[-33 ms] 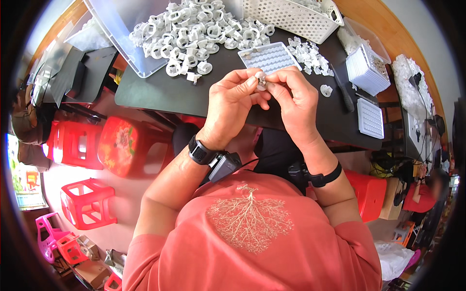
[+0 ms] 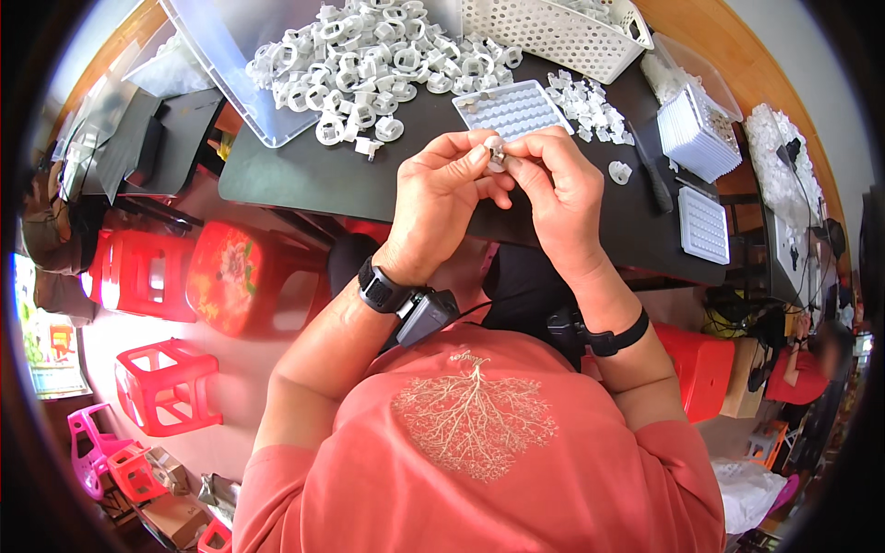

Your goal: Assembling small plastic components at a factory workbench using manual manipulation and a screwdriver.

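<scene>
Between the fingertips of both hands is a small whitish plastic part (image 2: 497,155), mostly covered by the fingers. My left hand (image 2: 441,198) pinches it with thumb and index finger. From the other side my right hand (image 2: 564,189) pinches it too, with its fingers curled. Just beyond the hands lies a pale blue-white tray (image 2: 518,112) with rows of small pockets. To its left spreads a big heap of white ring-shaped plastic parts (image 2: 369,60). A smaller pile of white clip-like pieces (image 2: 587,106) is on its right.
One loose white ring part (image 2: 619,172) sits near a black-handled tool (image 2: 656,180). Stacked trays (image 2: 698,138) and a single tray (image 2: 702,226) stand at the right. A perforated white basket (image 2: 558,41) is at the back. Red stools (image 2: 166,387) stand on the floor.
</scene>
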A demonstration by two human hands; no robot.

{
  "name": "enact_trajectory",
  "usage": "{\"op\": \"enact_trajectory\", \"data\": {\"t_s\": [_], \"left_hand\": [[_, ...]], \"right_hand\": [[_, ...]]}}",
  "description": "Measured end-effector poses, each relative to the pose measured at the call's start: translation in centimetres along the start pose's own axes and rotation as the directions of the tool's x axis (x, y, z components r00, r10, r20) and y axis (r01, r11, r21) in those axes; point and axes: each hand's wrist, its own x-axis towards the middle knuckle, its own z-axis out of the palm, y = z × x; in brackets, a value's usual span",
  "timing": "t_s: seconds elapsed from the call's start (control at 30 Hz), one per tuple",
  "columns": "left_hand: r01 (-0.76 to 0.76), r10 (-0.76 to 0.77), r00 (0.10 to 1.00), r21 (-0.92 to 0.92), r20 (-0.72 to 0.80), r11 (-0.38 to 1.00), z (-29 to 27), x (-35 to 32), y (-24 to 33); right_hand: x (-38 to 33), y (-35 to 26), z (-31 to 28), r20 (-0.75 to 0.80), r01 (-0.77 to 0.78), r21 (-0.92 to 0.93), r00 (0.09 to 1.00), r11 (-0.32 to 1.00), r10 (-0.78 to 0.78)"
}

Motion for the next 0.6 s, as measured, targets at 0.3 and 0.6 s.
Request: {"op": "enact_trajectory", "data": {"t_s": [0.3,0.6], "left_hand": [[-0.006,0.006,1.0,0.016,-0.004,1.0,0.1,-0.2,-0.1],[-0.001,0.0,1.0,0.056,0.003,0.998,0.2,-0.1,-0.1]], "right_hand": [[0.7,-0.3,-0.8,0.075,0.122,-0.058,0.99,0.991,-0.118],[0.5,0.1,0.3,-0.032,0.204,-0.26,0.975,0.944,-0.22]]}}
